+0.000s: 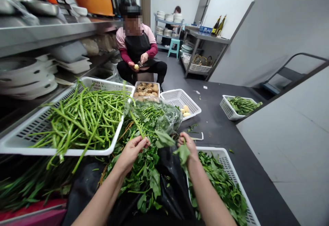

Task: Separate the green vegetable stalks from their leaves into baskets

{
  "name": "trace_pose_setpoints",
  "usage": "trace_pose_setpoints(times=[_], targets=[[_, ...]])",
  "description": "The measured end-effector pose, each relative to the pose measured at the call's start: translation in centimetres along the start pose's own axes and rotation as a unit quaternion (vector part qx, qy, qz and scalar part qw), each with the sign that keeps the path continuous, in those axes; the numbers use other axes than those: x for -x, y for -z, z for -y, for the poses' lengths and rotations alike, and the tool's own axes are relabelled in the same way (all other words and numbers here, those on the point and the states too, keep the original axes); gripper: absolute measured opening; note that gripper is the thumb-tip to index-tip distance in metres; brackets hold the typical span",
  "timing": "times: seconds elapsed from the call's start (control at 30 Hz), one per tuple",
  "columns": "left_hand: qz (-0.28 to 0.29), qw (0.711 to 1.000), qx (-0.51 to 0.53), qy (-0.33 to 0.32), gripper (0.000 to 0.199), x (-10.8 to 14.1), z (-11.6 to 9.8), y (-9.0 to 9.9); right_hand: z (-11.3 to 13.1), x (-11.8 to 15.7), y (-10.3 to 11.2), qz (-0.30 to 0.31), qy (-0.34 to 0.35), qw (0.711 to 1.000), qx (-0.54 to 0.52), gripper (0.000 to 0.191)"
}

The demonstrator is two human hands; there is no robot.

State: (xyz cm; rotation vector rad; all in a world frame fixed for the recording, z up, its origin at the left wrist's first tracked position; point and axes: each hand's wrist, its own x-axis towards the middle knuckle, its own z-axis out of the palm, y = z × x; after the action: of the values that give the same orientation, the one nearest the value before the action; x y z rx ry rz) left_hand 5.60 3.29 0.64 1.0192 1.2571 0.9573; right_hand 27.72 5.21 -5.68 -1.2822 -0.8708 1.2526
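Note:
My left hand [135, 150] pinches a leafy green stem [137, 123] that slants up above a heap of uncut greens [146, 171]. Between the fingers of my right hand [187, 145] are green leaves [183, 154], hanging down beside the wrist. The heap lies in front of me, partly inside a clear plastic bag [171, 116]. To the left, a white basket [113, 149] holds many bare green stems [84, 116]. Under my right forearm, another white basket [232, 167] contains plucked leaves [221, 181].
Ahead, a seated person [137, 44] peels a potato [136, 67] behind a crate of unpeeled potatoes [146, 89]. A white basket [195, 107] beside it has a few peeled ones. Steel shelving [51, 30] runs along the left. A basket of green vegetables [230, 113] stands by the right wall.

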Motion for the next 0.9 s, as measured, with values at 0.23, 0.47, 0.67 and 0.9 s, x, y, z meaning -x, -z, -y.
trace_pose_setpoints(times=[0.23, 0.47, 0.67, 0.9], targets=[[0.047, 0.998, 0.009, 0.039, 0.037, 0.4, 1.8, 0.7, 0.8, 5.1, 12.0, -0.201, -0.009, 0.918, 0.341, 0.035], [0.099, 0.993, -0.019, 0.066, 0.039, 2.1, 1.3, 0.9, 1.5, 5.9, -3.8, 0.176, 0.033, 0.955, 0.236, 0.034], [0.046, 0.996, -0.052, 0.063, 0.041, 3.9, 0.8, 2.5, 0.3, 4.9, -10.0, 0.314, 0.160, 0.842, 0.409, 0.019], [0.040, 0.995, -0.028, 0.083, 0.043, 5.5, 2.9, 2.6, -1.2, -0.5, -7.3, 0.019, 0.109, 0.899, 0.424, 0.025]])
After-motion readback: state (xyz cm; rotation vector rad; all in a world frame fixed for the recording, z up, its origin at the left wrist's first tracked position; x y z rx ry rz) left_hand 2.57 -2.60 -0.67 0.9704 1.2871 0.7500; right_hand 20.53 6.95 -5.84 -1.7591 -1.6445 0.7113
